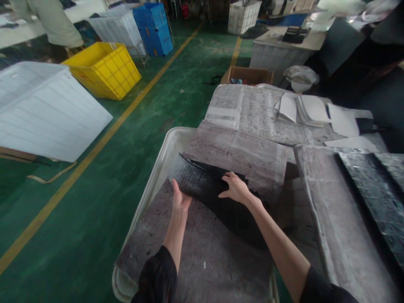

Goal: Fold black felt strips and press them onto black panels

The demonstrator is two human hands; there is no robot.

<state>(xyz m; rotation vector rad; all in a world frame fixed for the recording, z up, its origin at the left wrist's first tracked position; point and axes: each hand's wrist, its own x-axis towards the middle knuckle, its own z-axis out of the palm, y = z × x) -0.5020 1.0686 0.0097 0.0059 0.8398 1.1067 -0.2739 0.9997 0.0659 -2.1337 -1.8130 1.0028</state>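
A stack of thin black sheets point(202, 185) is bent upward at its left end above a stained grey-brown board point(189, 252). My left hand point(181, 198) grips the raised left end, its thumb on the near face and its other fingers hidden beneath. On the upper edge of the stack rests my right hand point(235, 187), with fingers bent and touching the sheets; whether it pinches any of them I cannot make out. The right part of the stack lies low on the board, partly behind my right forearm.
The board lies over a pale plastic bin point(148, 181). Behind it, white cut pieces point(312, 109) lie on a covered table point(255, 109). A dark gridded tray point(375, 202) is at the right. Left stand a white bin point(47, 109) and a yellow crate point(110, 73); a person point(57, 25) is beyond.
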